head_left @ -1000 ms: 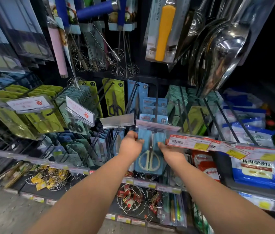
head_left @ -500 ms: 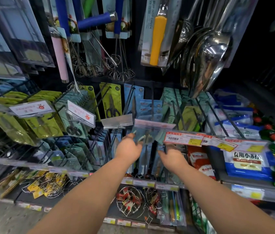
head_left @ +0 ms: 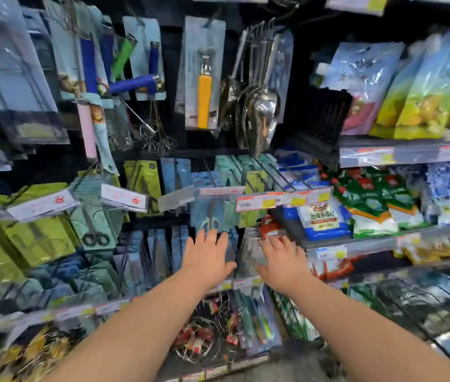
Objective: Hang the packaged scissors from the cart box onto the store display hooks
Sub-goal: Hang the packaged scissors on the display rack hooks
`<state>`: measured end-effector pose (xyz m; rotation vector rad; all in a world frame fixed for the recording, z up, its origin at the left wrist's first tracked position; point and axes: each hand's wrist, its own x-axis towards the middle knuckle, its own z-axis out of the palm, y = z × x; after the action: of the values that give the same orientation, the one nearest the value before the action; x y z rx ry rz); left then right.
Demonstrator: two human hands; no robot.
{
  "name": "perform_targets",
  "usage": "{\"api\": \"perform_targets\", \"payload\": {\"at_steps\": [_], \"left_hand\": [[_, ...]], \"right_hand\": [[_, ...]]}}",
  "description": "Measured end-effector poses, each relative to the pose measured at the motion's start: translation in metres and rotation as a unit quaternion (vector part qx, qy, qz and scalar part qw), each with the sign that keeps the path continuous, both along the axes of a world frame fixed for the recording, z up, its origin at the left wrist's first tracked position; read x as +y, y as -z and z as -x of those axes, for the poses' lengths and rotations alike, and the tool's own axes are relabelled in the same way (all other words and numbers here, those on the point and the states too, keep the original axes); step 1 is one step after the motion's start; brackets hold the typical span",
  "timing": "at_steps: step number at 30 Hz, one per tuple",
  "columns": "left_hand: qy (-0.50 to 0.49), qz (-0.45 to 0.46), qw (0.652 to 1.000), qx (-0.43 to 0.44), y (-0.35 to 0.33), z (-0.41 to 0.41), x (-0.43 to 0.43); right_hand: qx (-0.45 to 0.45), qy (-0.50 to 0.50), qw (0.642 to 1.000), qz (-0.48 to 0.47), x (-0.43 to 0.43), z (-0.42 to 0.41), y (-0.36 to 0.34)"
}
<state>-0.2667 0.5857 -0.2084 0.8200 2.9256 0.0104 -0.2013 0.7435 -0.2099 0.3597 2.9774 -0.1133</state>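
A blue scissors package [head_left: 212,216] hangs on a display hook [head_left: 218,190] behind a clear price-tag flap, in the middle of the rack. Just below it, my left hand [head_left: 207,257] is spread with its fingers apart and holds nothing. To its right, my right hand [head_left: 281,260] is also spread and empty. Neither hand touches the package. More carded scissors hang around it: green cards [head_left: 143,180] above left and teal cards [head_left: 94,227] to the left. The cart box is out of view. The frame is motion-blurred.
Whisks [head_left: 149,139], steel ladles [head_left: 259,114] and a yellow-handled tool [head_left: 204,100] hang above. Shelves with food bags [head_left: 320,219] run to the right. Wire items [head_left: 201,340] hang low under the hands, and price strips [head_left: 270,201] stick out at the hook ends.
Both hands let go of the blue scissors package, which now hangs on its hook, and dropped back below it with fingers spread. The camera swung right and up.
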Motion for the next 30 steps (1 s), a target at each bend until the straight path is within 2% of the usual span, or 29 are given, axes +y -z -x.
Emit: {"api": "perform_targets", "payload": {"at_steps": [9,18,25,30], "left_hand": [[0.159,-0.016,0.987,0.011,-0.012,-0.071,0.073],[0.324,0.006,0.946,0.006,-0.016,-0.181,0.199],[0.415,0.015,0.910,-0.007,-0.001,-0.282,0.313],[0.443,0.025,0.896,-0.021,0.014,-0.350,0.386]], "right_hand": [[-0.002,0.142,0.989,-0.032,0.044,-0.121,-0.014],[-0.004,0.325,0.946,-0.010,0.130,-0.267,-0.013],[-0.028,0.400,0.916,-0.005,0.209,-0.391,0.004],[-0.034,0.438,0.898,0.016,0.273,-0.467,0.016]]}}
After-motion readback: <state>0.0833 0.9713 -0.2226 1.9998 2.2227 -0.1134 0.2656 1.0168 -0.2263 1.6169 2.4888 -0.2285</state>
